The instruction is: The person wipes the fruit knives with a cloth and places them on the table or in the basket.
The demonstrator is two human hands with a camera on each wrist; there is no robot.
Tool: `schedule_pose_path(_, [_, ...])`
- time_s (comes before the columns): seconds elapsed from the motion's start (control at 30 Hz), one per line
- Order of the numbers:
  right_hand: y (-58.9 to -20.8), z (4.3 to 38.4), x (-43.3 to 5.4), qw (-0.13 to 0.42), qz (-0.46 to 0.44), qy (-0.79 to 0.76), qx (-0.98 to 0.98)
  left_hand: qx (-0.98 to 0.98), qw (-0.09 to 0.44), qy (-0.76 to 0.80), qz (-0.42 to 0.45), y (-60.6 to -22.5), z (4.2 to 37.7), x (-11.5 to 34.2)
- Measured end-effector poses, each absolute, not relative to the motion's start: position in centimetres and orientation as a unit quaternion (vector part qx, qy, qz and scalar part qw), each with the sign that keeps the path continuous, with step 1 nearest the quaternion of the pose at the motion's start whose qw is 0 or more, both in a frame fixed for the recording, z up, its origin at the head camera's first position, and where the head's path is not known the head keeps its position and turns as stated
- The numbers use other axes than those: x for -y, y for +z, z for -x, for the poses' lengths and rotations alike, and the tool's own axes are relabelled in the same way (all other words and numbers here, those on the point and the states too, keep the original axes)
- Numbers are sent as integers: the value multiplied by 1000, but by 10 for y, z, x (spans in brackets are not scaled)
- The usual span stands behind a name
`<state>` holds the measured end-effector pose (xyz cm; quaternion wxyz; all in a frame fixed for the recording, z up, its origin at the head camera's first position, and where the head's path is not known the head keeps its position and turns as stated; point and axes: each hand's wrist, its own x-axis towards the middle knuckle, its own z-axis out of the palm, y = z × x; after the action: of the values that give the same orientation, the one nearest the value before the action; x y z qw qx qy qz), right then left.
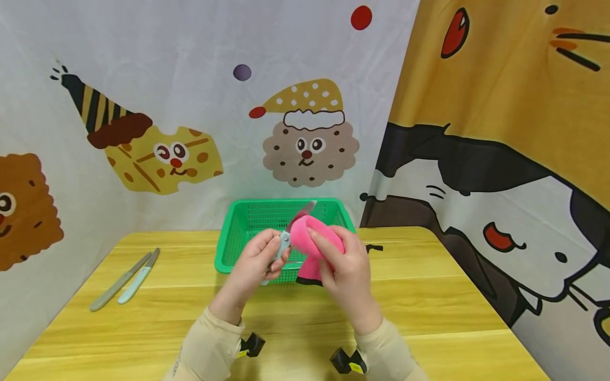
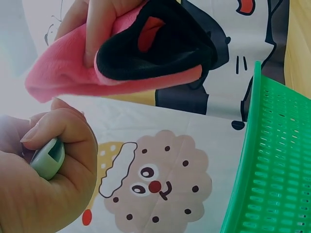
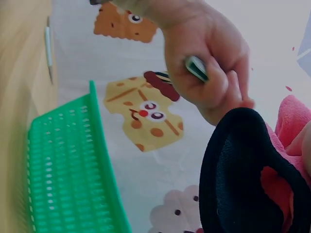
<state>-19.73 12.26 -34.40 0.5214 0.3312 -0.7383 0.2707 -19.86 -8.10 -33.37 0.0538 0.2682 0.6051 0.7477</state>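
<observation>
The pale-handled knife (image 1: pixel 283 244) is held up in front of the green basket (image 1: pixel 221 254), its blade angled up and away beside the pink cloth piece (image 1: pixel 329 235); whether the two touch, I cannot tell. The left hand (image 1: pixel 257 256) is curled round the knife's handle. The right hand (image 1: pixel 350 270) grips the soft cloth piece, whose black-edged opening shows in both wrist views. The basket, with perforated walls, stands toward the back of the wooden counter (image 1: pixel 429 301). On the counter's left, a grey-handled knife (image 1: pixel 114 288) and a mint-handled knife (image 1: pixel 137 283) lie side by side, blades pointing away. Behind hangs a cartoon-printed cloth backdrop (image 1: pixel 190 79).
</observation>
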Motion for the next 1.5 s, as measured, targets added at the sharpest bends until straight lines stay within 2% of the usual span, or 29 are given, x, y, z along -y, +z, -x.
schedule_pose_path(0.23, [-351, 195, -113, 487, -362, 259, 751, -595, 52, 748, -289, -339, 199, 80])
schedule_pose_path(0.53, [-354, 196, -111, 460, -356, 250, 774, -599, 60, 742, -296, -344, 201, 81])
schedule_pose_path(1.5, [-338, 216, -137, 505, -284, 257, 774, -615, 75, 731, -287, -348, 199, 81])
